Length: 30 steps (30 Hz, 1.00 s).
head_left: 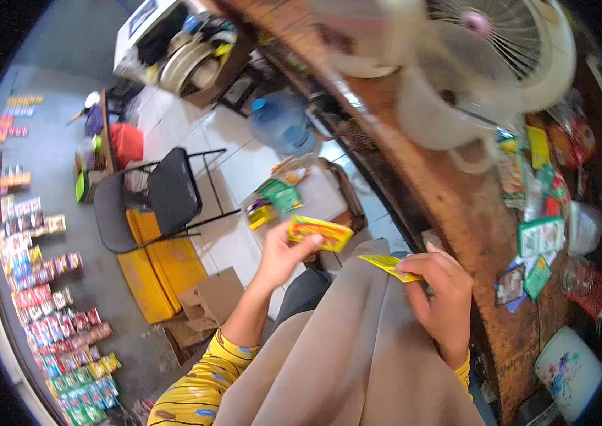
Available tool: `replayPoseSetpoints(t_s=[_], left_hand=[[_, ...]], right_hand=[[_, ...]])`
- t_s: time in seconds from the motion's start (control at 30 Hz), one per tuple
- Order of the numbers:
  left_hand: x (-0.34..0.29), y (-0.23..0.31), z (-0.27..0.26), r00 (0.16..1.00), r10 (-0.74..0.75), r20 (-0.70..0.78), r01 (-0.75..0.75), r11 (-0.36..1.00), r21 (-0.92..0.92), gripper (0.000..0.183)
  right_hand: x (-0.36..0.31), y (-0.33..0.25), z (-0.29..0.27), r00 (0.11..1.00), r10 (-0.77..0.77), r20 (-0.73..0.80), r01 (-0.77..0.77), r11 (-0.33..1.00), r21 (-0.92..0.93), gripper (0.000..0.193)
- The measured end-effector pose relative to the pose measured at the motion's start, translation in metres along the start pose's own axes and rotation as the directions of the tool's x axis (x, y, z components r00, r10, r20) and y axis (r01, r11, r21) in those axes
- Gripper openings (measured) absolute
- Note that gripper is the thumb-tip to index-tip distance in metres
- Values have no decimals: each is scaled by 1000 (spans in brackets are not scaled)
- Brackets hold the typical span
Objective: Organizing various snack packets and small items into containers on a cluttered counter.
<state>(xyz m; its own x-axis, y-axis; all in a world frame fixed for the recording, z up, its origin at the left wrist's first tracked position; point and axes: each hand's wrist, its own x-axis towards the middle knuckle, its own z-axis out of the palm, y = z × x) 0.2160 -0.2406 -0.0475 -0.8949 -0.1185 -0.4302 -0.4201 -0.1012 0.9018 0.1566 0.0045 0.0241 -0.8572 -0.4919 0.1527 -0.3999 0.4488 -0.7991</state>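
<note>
Left hand (pixel 283 257) pinches yellow-red sachet (pixel 326 233). Right hand (pixel 440 290) pinches yellow sachet (pixel 384 265). Wooden table (pixel 450 192) right of both; black folding chair (pixel 173 190) left. White tile floor (pixel 244 170) and blue water jug (pixel 283 126) beyond hands.

left packet (pixel 335 235) in left hand (pixel 277 257) | right packet (pixel 382 263) in right hand (pixel 444 292) | chair (pixel 175 188) left | table (pixel 450 195) right

A yellow sleeve (pixel 205 380), printed with small blue and brownish feather-like motifs, is worn on the left arm (pixel 247 312); yellow is repeated at the right cuff (pixel 462 372); the front is draped in plain, folded taupe cloth (pixel 329 355).
</note>
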Motion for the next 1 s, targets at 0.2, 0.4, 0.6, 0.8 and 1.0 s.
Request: replayPoseSetpoints(t_s=[0.2,0.4,0.6,0.8,1.0], left_hand=[[-7,-61,-128,864,262,-430,9,846,533,23],[18,-112,-178,870,435,-230,-2,470,882,17],[38,-145,-190,946,287,-151,12,437,899,17],[40,-159,-200,962,249,-115,5,402,915,18],[37,-168,-200,944,327,-30,-85,331,940,16]], right_hand=[[31,19,139,980,75,182,-120,961,247,17],[35,53,288,984,49,169,-54,998,25,11],[44,50,351,978,-140,155,173,960,-223,8],[49,53,361,950,-199,239,271,906,-324,6],[45,48,370,906,-302,298,406,820,-404,6]])
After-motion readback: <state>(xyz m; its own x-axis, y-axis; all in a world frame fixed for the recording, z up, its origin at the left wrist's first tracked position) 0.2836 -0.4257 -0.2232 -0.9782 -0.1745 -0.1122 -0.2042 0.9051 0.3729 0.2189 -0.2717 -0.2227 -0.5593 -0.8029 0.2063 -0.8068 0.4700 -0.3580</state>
